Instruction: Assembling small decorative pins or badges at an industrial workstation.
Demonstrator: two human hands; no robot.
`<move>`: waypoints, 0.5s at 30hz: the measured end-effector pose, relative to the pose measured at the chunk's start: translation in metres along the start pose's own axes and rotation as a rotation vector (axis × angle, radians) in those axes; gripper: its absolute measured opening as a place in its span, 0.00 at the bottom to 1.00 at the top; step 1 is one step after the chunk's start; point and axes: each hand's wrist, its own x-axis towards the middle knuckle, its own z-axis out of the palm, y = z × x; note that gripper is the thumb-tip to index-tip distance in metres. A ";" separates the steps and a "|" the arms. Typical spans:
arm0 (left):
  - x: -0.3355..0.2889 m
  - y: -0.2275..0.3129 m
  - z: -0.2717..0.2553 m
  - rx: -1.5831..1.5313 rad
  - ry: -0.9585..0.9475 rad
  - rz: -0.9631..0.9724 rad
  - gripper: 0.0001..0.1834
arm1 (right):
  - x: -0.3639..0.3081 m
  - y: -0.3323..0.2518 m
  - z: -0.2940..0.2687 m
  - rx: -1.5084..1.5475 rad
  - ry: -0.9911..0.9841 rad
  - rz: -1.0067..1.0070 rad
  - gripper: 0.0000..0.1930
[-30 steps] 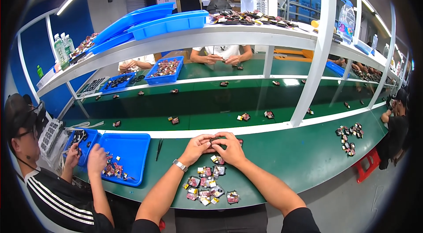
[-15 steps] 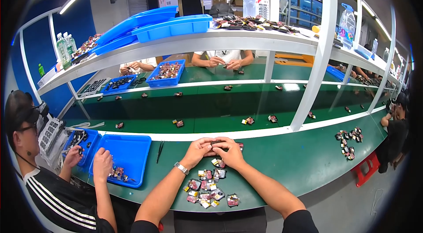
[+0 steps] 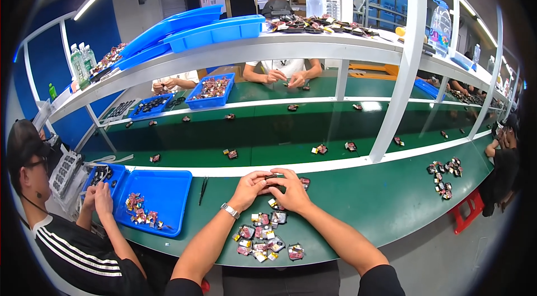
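Observation:
Above the near worktop, my left hand (image 3: 249, 189) and my right hand (image 3: 290, 189) meet, fingertips closed around a small black casing (image 3: 272, 179). Fingers cover much of it, so its details are hidden. A silver-coloured watch sits on my left wrist. Close below my hands lies a loose group of small electronic modules (image 3: 263, 233), black-edged with red, white and yellow parts. One more module (image 3: 305, 183) rests just beyond my right hand, partly covered by it. Left of my left hand, dark tweezers (image 3: 203, 191) lie on the green worktop (image 3: 358, 206).
To the left, a co-worker's hands (image 3: 99, 200) meet by a blue bin (image 3: 116, 174); a blue tray (image 3: 178, 206) holds modules. A green conveyor belt (image 3: 268, 142) carries spaced modules beyond a white rail. A white post (image 3: 400, 72) and shelf stand ahead. Another module group (image 3: 443, 175) lies right.
My hands stay together on the casing, with my fingers shifted slightly around it. Modules on the belt have moved a little right. The left co-worker's hand has left the tray and joined the other.

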 end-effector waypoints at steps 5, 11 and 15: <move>0.001 -0.002 0.001 0.023 0.032 0.026 0.14 | 0.002 0.005 0.008 0.034 0.018 -0.004 0.09; 0.001 -0.002 0.005 -0.006 0.010 -0.014 0.15 | 0.002 0.002 0.005 -0.047 0.085 0.022 0.08; 0.001 0.002 0.008 -0.012 -0.004 -0.024 0.16 | 0.005 0.003 0.009 0.076 0.180 0.047 0.06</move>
